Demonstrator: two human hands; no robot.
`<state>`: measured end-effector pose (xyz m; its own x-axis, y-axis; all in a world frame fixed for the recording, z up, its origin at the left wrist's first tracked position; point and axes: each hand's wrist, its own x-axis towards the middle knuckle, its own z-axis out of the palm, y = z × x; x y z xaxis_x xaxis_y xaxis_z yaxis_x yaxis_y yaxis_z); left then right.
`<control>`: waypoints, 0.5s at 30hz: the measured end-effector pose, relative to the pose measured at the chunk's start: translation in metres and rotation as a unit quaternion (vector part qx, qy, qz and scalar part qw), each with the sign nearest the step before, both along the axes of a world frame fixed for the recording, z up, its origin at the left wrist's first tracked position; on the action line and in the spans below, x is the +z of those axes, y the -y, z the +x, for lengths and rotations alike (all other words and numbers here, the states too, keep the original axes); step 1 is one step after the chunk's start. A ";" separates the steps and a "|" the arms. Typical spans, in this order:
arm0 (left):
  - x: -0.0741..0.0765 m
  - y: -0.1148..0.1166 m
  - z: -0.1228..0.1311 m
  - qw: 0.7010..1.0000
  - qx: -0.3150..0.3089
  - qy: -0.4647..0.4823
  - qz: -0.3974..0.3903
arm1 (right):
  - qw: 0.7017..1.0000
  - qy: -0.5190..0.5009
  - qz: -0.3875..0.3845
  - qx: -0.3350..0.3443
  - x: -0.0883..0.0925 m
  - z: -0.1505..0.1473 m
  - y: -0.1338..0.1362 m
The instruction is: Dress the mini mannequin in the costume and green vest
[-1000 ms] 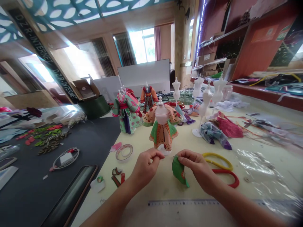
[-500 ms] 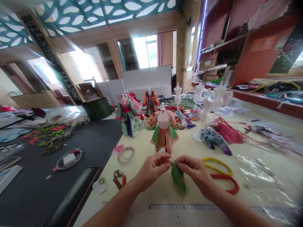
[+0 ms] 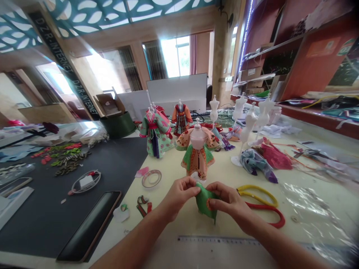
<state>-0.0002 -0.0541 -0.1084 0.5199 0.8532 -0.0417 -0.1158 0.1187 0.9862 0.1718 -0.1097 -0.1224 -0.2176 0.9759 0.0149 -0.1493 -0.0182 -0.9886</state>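
Observation:
My left hand (image 3: pixel 179 196) and my right hand (image 3: pixel 228 203) meet low in the middle of the view, both pinched on a small green cloth piece (image 3: pixel 204 203) with an orange-red mark. The cloth hangs between my fingers just above the pale yellow tabletop (image 3: pixel 179 228). Right behind my hands stands a small white mannequin (image 3: pixel 198 153) in a green and orange dress with wide sleeves.
More dressed and bare mannequins (image 3: pixel 157 134) stand further back. Yellow and red hoops (image 3: pixel 260 203) lie right of my hands, a clear tape roll (image 3: pixel 151 178) and a phone (image 3: pixel 89 224) to the left. A ruler (image 3: pixel 221 240) lies near me. Loose fabric (image 3: pixel 258 162) and plastic wrap lie at right.
My left hand has closed in onto the green cloth, so both hands now grip it. The cloth has turned to hang flatter between them.

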 end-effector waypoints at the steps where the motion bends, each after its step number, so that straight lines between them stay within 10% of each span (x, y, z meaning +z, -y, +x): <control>1: 0.001 0.000 -0.001 1.000 0.002 0.011 -0.006 | 1.000 -0.005 -0.008 -0.005 0.001 0.000 0.000; 15: 0.001 -0.001 -0.003 0.997 0.013 0.036 -0.062 | 0.995 -0.018 -0.037 -0.090 -0.005 0.011 -0.010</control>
